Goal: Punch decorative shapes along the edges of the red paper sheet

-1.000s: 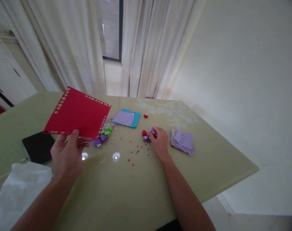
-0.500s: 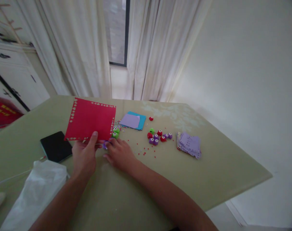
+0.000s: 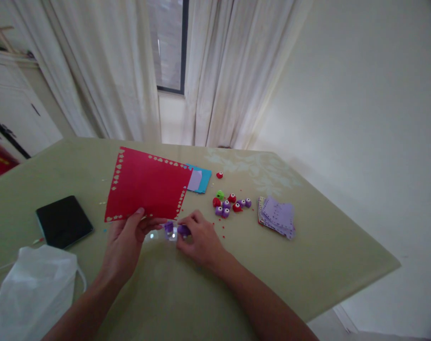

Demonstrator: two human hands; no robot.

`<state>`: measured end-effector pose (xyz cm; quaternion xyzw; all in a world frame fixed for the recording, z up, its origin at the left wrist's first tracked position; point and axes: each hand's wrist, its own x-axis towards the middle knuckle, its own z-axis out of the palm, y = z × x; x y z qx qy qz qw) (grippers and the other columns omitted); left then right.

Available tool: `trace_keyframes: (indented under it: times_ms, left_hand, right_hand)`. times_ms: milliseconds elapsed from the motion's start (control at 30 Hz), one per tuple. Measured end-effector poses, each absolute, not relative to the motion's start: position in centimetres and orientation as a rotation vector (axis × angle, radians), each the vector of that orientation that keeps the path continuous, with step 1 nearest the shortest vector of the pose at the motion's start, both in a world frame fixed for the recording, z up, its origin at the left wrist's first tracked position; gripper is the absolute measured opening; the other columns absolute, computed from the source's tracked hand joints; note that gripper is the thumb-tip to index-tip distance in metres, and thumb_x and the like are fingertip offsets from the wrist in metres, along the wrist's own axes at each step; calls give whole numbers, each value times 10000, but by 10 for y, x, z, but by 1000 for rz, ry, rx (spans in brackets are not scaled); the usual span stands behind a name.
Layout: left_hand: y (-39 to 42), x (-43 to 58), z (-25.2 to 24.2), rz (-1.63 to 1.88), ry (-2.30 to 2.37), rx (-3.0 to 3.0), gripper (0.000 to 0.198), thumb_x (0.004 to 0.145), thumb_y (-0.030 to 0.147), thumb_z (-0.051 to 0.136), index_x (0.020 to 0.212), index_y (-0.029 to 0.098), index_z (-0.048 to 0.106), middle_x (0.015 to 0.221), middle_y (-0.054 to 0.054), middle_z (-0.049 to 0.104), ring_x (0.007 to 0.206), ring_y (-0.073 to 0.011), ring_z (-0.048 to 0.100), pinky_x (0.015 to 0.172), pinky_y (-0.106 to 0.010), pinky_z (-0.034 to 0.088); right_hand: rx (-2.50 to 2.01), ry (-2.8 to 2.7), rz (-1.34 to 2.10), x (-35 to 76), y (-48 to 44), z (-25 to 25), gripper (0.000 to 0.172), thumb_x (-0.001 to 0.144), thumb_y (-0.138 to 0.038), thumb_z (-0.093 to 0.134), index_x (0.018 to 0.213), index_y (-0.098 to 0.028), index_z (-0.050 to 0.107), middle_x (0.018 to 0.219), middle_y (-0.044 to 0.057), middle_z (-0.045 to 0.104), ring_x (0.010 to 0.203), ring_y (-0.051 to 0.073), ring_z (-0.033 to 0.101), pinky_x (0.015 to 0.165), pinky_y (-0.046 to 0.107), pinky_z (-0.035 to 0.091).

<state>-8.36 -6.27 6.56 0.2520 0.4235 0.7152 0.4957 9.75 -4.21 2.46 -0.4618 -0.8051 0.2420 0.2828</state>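
My left hand (image 3: 125,241) is closed on the lower edge of a red paper sheet (image 3: 149,184), thumb on top. Small cut-out shapes line the sheet's left, top and right edges. Just right of that hand, a small purple and clear punch (image 3: 170,230) is near the sheet's lower right corner. My right hand (image 3: 199,239) has its fingers closed around the punch's purple part. Several red, purple and green pieces with eye-like tops (image 3: 226,205) lie to the right of this hand.
Lilac and blue papers (image 3: 202,181) lie behind the red sheet. A stack of punched lilac papers (image 3: 279,214) rests at the right. On the left are a black tablet (image 3: 64,221) and a white bag (image 3: 35,289). Small red bits are scattered mid-table (image 3: 325,265).
The red sheet and both hands have shifted right, and the sheet is more tilted. The purple and clear punch now shows between the hands. The camera's view has shifted slightly.
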Motion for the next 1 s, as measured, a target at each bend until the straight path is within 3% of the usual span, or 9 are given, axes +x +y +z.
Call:
trace_keyframes:
  times_ms: [100,167,267,400,567,800,1000]
  left_hand:
    - [-60,-85,64,1714,1017,539,308,617,269,943,838,216,735,764,35,814,622,-219,797,593,-285,651]
    - [-60,-85,60,1674,1012,487,301,608,271,956,812,205,744,771,15,822,663,-226,808,619,-283,665]
    - [-61,-85,56,1641,1026,414,294,612,260,971,788,195,745,733,12,803,630,-181,776,574,-229,640]
    - [-62,-83,56,1656,1095,406,354,597,207,992,871,192,769,762,36,790,577,-129,729,527,-178,613]
    - [-66,-82,55,1598,1209,473,325,640,193,982,902,167,792,810,-9,813,623,-159,773,496,-156,593]
    - [-68,-77,59,1576,1062,389,279,658,198,956,890,176,802,907,-70,857,761,-229,833,677,-237,694]
    - [-71,-71,59,1537,1067,502,432,629,257,1022,988,157,803,996,-109,861,812,-231,834,736,-245,693]
  right_hand:
    - [-1211,-1585,1230,111,-35,26,183,876,-286,731,1032,-199,772,884,23,696,690,146,611,669,290,516]
    - [-1122,-1214,1593,113,-31,25,243,881,-379,766,1046,-200,777,831,2,708,597,106,562,579,246,461]
    - [-978,-872,1865,109,-30,25,403,751,-431,944,1021,-182,778,892,17,753,587,78,585,549,214,455]
    - [-814,-722,1962,106,-34,26,548,621,-336,1062,1059,-195,765,951,13,778,728,119,705,661,226,564]
    - [-754,-617,1970,107,-33,25,475,674,-372,1047,1013,-182,774,828,-19,752,582,60,589,546,164,488]
    - [-722,-589,1991,110,-30,28,500,668,-328,1049,1061,-177,779,967,34,820,743,116,737,717,209,622]
    - [-734,-644,2002,109,-33,33,500,632,-369,1060,1024,-187,808,954,13,816,791,122,755,758,220,627]
